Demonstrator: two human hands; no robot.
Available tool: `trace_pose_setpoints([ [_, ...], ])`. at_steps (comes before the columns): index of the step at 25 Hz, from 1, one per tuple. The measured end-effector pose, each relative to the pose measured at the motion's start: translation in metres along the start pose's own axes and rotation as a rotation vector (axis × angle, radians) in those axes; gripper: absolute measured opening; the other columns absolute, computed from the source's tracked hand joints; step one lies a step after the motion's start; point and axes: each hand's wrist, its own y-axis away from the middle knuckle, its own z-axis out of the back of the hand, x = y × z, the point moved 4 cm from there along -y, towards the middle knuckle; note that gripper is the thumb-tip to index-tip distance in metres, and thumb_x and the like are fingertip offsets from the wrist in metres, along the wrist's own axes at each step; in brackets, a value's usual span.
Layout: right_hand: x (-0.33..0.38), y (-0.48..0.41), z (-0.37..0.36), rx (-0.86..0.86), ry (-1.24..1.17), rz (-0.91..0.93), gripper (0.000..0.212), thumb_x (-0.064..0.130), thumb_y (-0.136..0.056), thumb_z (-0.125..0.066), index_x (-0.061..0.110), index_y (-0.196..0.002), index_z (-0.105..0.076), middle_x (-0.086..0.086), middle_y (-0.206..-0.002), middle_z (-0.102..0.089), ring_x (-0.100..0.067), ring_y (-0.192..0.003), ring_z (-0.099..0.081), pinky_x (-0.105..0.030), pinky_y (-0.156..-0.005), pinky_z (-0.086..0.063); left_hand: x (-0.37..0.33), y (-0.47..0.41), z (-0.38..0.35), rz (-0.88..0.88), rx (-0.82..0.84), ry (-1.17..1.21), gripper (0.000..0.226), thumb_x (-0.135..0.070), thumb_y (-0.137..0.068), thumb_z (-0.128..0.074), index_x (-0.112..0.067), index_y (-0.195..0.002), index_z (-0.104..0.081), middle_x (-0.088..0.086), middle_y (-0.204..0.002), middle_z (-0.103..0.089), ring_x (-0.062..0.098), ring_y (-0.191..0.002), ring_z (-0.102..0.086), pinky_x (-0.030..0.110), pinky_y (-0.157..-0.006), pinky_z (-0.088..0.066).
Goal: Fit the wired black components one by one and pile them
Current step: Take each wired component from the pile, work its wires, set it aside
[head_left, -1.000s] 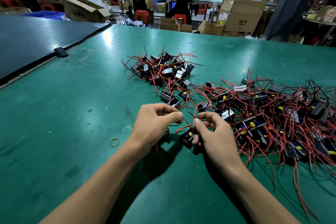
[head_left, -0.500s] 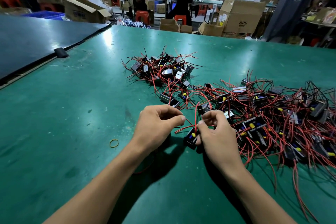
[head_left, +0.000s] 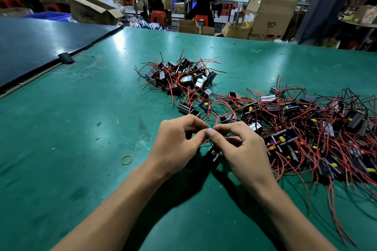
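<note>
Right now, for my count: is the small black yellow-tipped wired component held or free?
Held: right hand grips the black component; left hand pinches its wire.

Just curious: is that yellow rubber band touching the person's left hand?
Apart. The head view shows bare green table between the rubber band and the left hand.

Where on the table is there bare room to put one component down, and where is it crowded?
Bare green table lies left of the left hand, between the dark board and the rubber band; also beyond the small pile. Crowded: right of the right hand, where the large tangle spreads.
</note>
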Motion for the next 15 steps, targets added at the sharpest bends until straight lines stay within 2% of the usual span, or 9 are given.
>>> trace_pose_setpoints([
  [3,0.0004,0.0001,-0.0014,-0.037,-0.034,-0.004,0.015,0.031,-0.082,-0.081,0.032,-0.094,-0.072,0.008,-0.085,-0.069,-0.004,-0.06,-0.06,-0.017,-0.058,-0.048,-0.0015,0.0009,-0.0002,-0.11,-0.01,-0.1,0.007,-0.006,-0.08,-0.076,-0.013,-0.083,-0.074,-0.008,-0.075,-0.074,0.001,-0.071,-0.069,0.03,-0.068,-0.055],
  [4,0.0006,-0.0007,-0.0007,-0.04,-0.047,0.014,0.015,0.026,-0.084,-0.08,0.032,-0.095,-0.071,0.008,-0.085,-0.069,-0.005,-0.061,-0.06,-0.018,-0.059,-0.049,-0.0012,0.001,0.0,-0.129,-0.011,-0.105,0.006,-0.008,-0.08,-0.077,-0.013,-0.083,-0.075,-0.007,-0.076,-0.075,-0.001,-0.071,-0.069,0.028,-0.068,-0.055],
  [6,0.0006,-0.0022,0.0002,-0.02,-0.032,0.064,0.013,0.021,-0.086,-0.078,0.031,-0.093,-0.074,0.008,-0.091,-0.069,-0.007,-0.077,-0.068,-0.024,-0.067,-0.052,-0.0008,0.0005,0.0004,-0.155,-0.011,-0.109,0.005,-0.01,-0.08,-0.078,-0.013,-0.084,-0.075,-0.006,-0.077,-0.075,-0.001,-0.072,-0.068,0.024,-0.068,-0.054],
  [8,0.0013,-0.0022,0.0003,-0.003,0.02,0.107,0.007,0.024,-0.085,-0.078,0.028,-0.091,-0.076,0.011,-0.093,-0.068,-0.01,-0.085,-0.069,-0.024,-0.071,-0.053,-0.0015,0.0003,0.0008,-0.207,-0.018,-0.169,0.005,-0.013,-0.079,-0.076,-0.014,-0.084,-0.075,-0.007,-0.076,-0.074,0.0,-0.07,-0.066,0.017,-0.068,-0.051],
  [11,0.0026,-0.003,0.0024,-0.022,0.132,0.169,0.007,0.029,-0.084,-0.079,0.03,-0.09,-0.076,0.013,-0.092,-0.059,-0.005,-0.071,-0.059,-0.01,-0.064,-0.042,-0.0051,0.0008,0.001,-0.286,-0.052,-0.284,0.004,-0.016,-0.078,-0.074,-0.017,-0.082,-0.074,-0.009,-0.073,-0.071,0.0,-0.068,-0.058,0.016,-0.067,-0.043],
  [13,0.0026,-0.0043,0.0039,-0.011,0.196,0.199,0.011,0.026,-0.085,-0.078,0.032,-0.093,-0.073,0.015,-0.094,-0.056,-0.004,-0.072,-0.055,-0.008,-0.063,-0.038,-0.0037,0.0003,0.0008,-0.214,-0.047,-0.18,0.004,-0.014,-0.08,-0.075,-0.016,-0.083,-0.074,-0.008,-0.075,-0.072,0.002,-0.069,-0.063,0.024,-0.069,-0.051],
  [15,0.0008,-0.0055,0.0041,0.019,0.205,0.177,0.014,0.022,-0.086,-0.078,0.031,-0.094,-0.072,0.015,-0.096,-0.059,-0.001,-0.075,-0.055,-0.006,-0.064,-0.038,0.002,-0.0014,0.0011,-0.058,-0.04,-0.018,0.005,-0.01,-0.081,-0.076,-0.015,-0.082,-0.075,-0.007,-0.074,-0.073,0.008,-0.07,-0.067,0.033,-0.069,-0.055],
])
